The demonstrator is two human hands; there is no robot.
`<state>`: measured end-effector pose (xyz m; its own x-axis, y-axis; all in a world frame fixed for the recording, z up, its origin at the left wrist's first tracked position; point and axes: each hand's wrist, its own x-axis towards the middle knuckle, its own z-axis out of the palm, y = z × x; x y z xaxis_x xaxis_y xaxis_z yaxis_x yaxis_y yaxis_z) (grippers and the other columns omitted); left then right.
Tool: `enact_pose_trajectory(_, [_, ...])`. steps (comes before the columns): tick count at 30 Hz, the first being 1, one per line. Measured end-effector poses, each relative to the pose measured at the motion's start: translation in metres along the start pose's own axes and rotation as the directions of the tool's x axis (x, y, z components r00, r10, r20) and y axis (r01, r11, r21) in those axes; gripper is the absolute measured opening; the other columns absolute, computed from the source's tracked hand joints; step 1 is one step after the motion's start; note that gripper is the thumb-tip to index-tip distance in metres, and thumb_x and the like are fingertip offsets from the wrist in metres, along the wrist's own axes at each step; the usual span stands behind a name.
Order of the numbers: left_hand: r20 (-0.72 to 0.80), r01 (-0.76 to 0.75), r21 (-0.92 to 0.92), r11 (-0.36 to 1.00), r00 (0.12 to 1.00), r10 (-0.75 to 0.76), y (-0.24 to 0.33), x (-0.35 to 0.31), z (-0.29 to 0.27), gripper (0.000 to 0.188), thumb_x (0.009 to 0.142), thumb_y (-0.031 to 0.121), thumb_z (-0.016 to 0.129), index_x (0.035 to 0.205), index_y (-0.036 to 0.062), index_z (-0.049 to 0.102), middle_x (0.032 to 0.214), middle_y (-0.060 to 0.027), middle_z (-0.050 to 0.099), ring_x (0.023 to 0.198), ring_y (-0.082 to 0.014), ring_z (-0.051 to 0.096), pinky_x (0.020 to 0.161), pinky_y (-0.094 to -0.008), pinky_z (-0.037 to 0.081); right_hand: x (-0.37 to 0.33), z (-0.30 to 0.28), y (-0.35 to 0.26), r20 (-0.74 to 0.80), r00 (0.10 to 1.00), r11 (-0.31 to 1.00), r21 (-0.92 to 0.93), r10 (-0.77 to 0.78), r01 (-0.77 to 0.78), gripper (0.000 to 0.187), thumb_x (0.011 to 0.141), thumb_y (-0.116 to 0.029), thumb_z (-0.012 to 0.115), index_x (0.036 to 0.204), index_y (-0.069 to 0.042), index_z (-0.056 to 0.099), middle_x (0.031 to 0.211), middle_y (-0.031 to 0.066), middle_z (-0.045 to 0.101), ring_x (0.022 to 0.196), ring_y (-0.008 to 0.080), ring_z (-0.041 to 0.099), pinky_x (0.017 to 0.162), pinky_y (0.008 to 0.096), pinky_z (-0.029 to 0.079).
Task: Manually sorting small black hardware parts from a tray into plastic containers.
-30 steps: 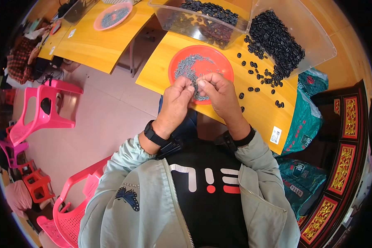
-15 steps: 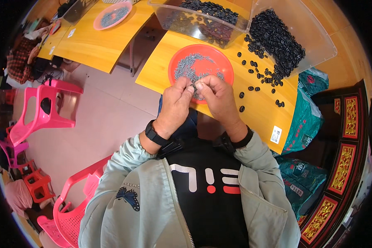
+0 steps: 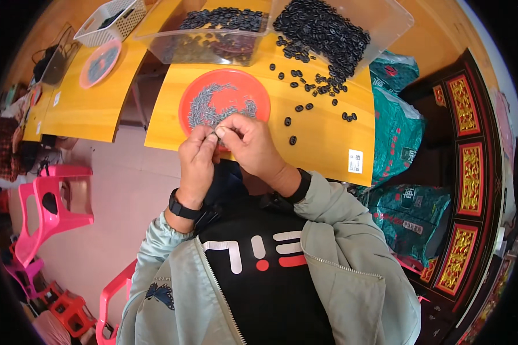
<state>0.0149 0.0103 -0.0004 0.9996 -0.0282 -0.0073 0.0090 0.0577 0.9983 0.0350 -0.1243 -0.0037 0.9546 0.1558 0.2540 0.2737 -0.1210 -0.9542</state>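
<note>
Both hands meet over the near rim of a round red plate (image 3: 260,86), their fingertips almost touching. My left hand (image 3: 198,158) is closed in a pinch around something small and dark, mostly covered by the fingers. Thumb and forefinger of my right hand (image 3: 248,144) are pressed together just beside it; whatever they hold is too small to make out. Under and beyond the fingers, many slender grey screw-like pieces (image 3: 204,106) lie in the plate. To the right, small black oval pieces with holes (image 3: 288,121) are scattered on the yellow table (image 3: 322,152).
A clear plastic bin (image 3: 195,49) of black pieces stands beyond the plate. Another clear bin (image 3: 385,20) lies tipped, spilling black pieces (image 3: 328,37). Further left are a pink plate (image 3: 114,54) and a white basket (image 3: 89,35). Green sacks (image 3: 400,129) stand right; pink chairs (image 3: 46,207) left.
The whole view has shifted, so table, plate and hands appear further left and the scene slightly lower. Both hands stay pinched together over the plate's near side.
</note>
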Motion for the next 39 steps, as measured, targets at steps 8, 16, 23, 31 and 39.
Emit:
enact_pose_trajectory(8, [-0.009,0.007,-0.072,0.997,1.0,-0.008,-0.001,0.004,-0.007,0.01,0.088,0.01,0.046,0.081,0.0049,0.051,0.062,0.0024,0.047,0.053,-0.0057,0.043,0.048,-0.0199,0.035,0.015,-0.051,0.006,-0.068,0.998,0.994,-0.108,-0.019,0.011,0.013,0.084,-0.008,0.058,0.091,0.001,0.064,0.072,0.0039,0.062,0.067,0.0062,0.056,0.059,0.0226,0.046])
enact_pose_trajectory(16, [0.047,0.101,-0.191,0.976,0.994,-0.094,0.0,0.006,-0.011,0.009,0.09,0.014,0.045,0.085,0.0076,0.048,0.062,0.0006,0.049,0.053,-0.0071,0.045,0.05,-0.0199,0.036,0.022,-0.159,0.039,-0.017,1.0,0.58,-0.815,-0.021,-0.002,0.017,0.075,-0.013,0.06,0.088,-0.004,0.067,0.081,0.0124,0.063,0.075,0.0279,0.061,0.067,0.0356,0.048])
enact_pose_trajectory(23, [0.071,0.106,-0.163,0.981,0.993,-0.096,0.0,0.005,-0.011,0.009,0.09,0.014,0.045,0.085,0.0072,0.048,0.063,0.0001,0.05,0.054,-0.0073,0.046,0.051,-0.0195,0.037,0.027,-0.157,0.05,0.173,0.983,0.532,-0.828,-0.059,0.178,0.015,0.072,-0.009,0.057,0.083,-0.005,0.066,0.077,0.0128,0.059,0.076,0.0325,0.058,0.068,0.0394,0.047])
enact_pose_trajectory(31, [0.074,0.145,-0.202,0.969,0.988,-0.133,-0.001,0.006,-0.007,0.009,0.09,0.013,0.045,0.085,0.0069,0.048,0.063,-0.0008,0.051,0.053,-0.0078,0.046,0.05,-0.0197,0.037,0.034,-0.161,0.063,0.078,0.988,0.667,-0.731,-0.131,0.146,0.012,0.075,-0.008,0.057,0.083,-0.002,0.063,0.077,0.0137,0.062,0.072,0.0285,0.061,0.063,0.0371,0.048])
enact_pose_trajectory(39, [0.138,0.153,-0.208,0.966,0.982,-0.126,0.001,0.011,0.001,0.007,0.089,0.012,0.045,0.085,0.0073,0.048,0.064,-0.0018,0.051,0.054,-0.0093,0.047,0.05,-0.0201,0.039,0.036,-0.119,0.013,0.079,0.918,0.766,0.525,0.389,-0.37,0.017,0.085,-0.004,0.057,0.101,0.002,0.056,0.088,0.008,0.062,0.076,0.015,0.064,0.07,0.0246,0.055])
